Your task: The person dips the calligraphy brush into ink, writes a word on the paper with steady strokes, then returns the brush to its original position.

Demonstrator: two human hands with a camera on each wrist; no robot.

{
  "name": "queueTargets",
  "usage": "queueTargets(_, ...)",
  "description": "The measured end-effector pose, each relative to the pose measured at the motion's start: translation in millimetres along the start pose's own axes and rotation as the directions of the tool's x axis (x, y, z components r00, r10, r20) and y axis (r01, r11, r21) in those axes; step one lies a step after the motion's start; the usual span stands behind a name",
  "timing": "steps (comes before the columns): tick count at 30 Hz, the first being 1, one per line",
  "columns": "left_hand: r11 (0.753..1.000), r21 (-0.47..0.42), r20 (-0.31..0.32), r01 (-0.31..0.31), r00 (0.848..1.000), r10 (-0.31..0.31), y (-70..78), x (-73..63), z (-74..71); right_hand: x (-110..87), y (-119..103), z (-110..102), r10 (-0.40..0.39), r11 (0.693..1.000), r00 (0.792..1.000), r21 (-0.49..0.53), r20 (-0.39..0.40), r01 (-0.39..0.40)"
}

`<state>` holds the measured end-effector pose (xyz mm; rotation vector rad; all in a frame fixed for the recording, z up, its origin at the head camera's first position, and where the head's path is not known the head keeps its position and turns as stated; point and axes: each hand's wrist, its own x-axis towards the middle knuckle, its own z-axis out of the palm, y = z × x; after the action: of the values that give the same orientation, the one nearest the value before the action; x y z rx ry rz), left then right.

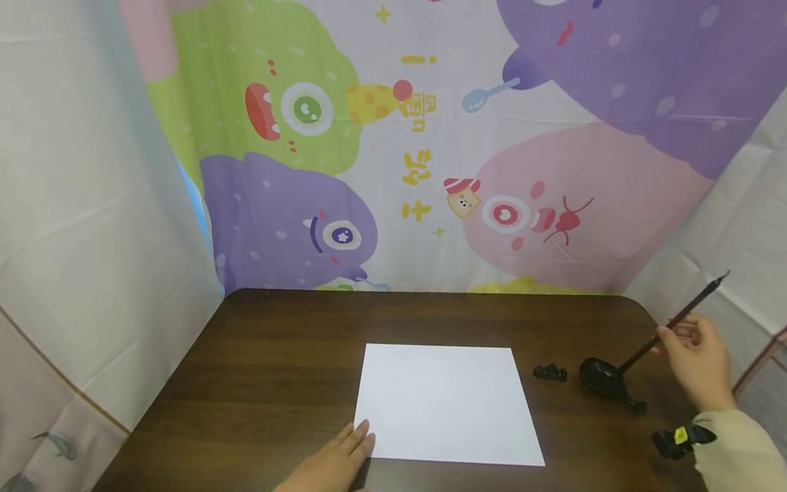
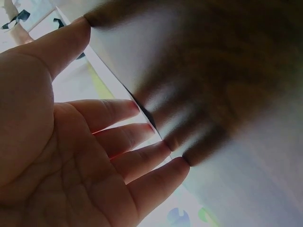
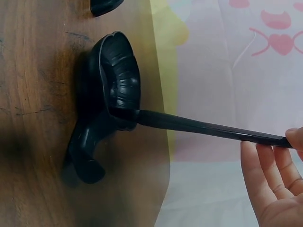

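Note:
A calligraphy brush (image 1: pixel 697 301) slants up from a black ink dish (image 1: pixel 602 377) at the table's right side. My right hand (image 1: pixel 701 359) pinches its shaft between thumb and fingers. In the right wrist view, the brush's dark tip end lies inside the fluted bowl of the dish, whose curved handle (image 3: pixel 87 161) points away. A white sheet of paper (image 1: pixel 449 403) lies flat in front. With fingers straight, my left hand (image 1: pixel 338 458) rests on its lower left edge; the left wrist view shows the palm (image 2: pixel 75 179) and fingertips along that edge.
A small black brush rest (image 1: pixel 550 372) stands between the paper and the ink dish. The dark wooden table (image 1: pixel 264 383) ends at a cartoon-printed curtain (image 1: pixel 393 150). White cloth walls (image 1: pixel 80 171) flank both sides.

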<state>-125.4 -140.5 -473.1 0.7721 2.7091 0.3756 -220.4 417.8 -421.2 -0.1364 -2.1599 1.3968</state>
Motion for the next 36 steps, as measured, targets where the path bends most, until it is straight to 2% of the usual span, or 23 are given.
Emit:
queueTargets(8,1.000,-0.008,-0.001,-0.005,1.000,0.005,-0.2,0.0,-0.5,4.2,-2.0,-1.8,0.008,0.998,1.000,-0.060,-0.007,-0.008)
queueTargets(17,1.000,0.000,-0.005,-0.004,1.000,0.004,1.2,-0.1,-1.7,2.5,-8.4,3.5,-0.088,0.994,0.996,-0.060,0.000,0.087)
queueTargets(22,1.000,0.007,-0.008,-0.004,1.000,0.004,1.7,-0.1,-1.6,0.9,-9.5,11.3,-0.112,0.994,0.993,-0.011,0.024,0.113)
queueTargets(36,1.000,0.001,0.003,0.007,1.000,-0.007,0.8,0.4,-1.7,2.2,-15.5,15.2,-0.076,0.996,0.995,0.049,0.069,0.073)
